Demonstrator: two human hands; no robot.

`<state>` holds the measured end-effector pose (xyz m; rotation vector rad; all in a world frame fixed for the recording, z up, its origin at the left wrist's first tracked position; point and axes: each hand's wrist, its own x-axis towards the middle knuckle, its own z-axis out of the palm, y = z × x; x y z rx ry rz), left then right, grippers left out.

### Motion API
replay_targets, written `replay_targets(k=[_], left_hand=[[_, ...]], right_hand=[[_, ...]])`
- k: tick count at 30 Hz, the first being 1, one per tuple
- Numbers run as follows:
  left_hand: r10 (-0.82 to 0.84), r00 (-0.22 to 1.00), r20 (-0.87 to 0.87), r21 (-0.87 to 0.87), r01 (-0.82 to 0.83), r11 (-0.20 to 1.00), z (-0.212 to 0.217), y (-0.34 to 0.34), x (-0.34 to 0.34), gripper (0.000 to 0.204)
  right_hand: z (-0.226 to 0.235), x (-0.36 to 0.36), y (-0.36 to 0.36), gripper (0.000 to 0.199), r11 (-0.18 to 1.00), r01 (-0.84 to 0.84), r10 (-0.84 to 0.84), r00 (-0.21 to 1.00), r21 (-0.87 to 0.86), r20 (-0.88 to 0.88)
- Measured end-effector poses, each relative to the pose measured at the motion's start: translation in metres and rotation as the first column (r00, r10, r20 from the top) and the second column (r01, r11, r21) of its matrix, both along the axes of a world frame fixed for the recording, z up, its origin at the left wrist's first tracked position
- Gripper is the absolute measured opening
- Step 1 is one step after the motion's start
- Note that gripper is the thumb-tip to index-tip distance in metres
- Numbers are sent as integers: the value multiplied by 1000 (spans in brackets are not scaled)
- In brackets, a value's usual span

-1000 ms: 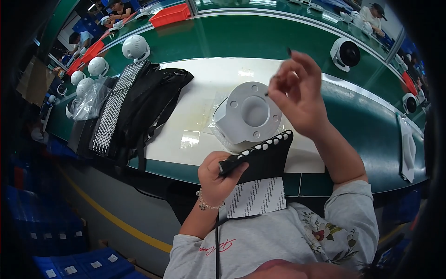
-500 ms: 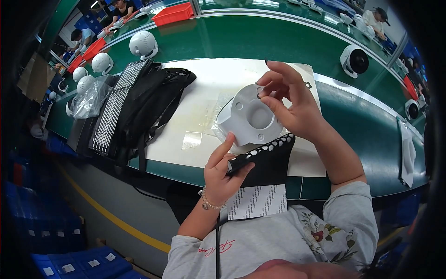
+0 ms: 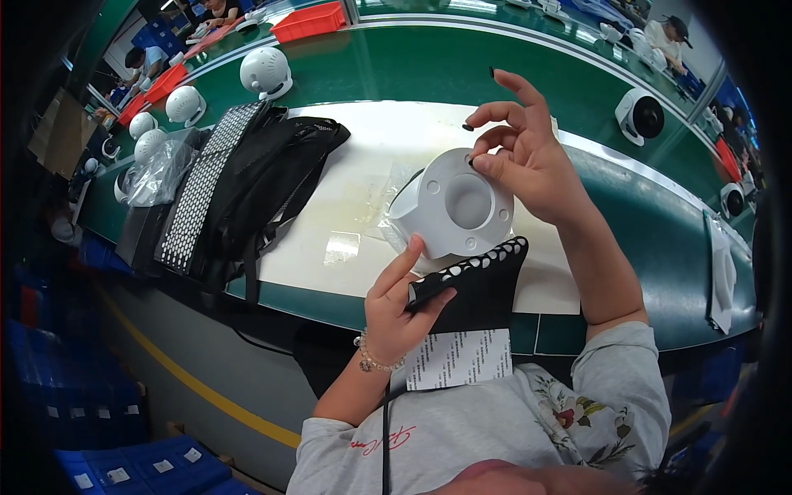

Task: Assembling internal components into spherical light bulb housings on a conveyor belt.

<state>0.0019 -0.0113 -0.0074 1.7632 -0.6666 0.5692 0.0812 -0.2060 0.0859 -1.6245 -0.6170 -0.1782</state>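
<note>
Right hand [image 3: 532, 169] | white base [image 3: 468, 206] | just leftward, partly beneath thumb

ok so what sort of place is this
Probably a factory assembly line: similar white rounded units stand along a long green work surface, with red bins and other people at work beyond.

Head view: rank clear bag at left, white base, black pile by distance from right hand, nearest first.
From the right hand:
1. White base: just left, by the fingertips.
2. Black pile: farther left.
3. Clear bag: far left, beyond the pile.
</note>
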Motion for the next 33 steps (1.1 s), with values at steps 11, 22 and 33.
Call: replay_targets(k=[11,22,33], left_hand=[[9,1000,13,-6,-9,1000,0,-1,0,21],[29,999,20,-20,-29,999,1,-2,0,20],[14,1000,-6,-18,-15,1000,0,-1,0,20]], right_hand=[[-1,2,2,72,998,55,-55,998,-20,34],[1,-1,1,71,990,93,-84,992,-108,90],[10,-18,-2,58,857,228,7,891,-461,454]])
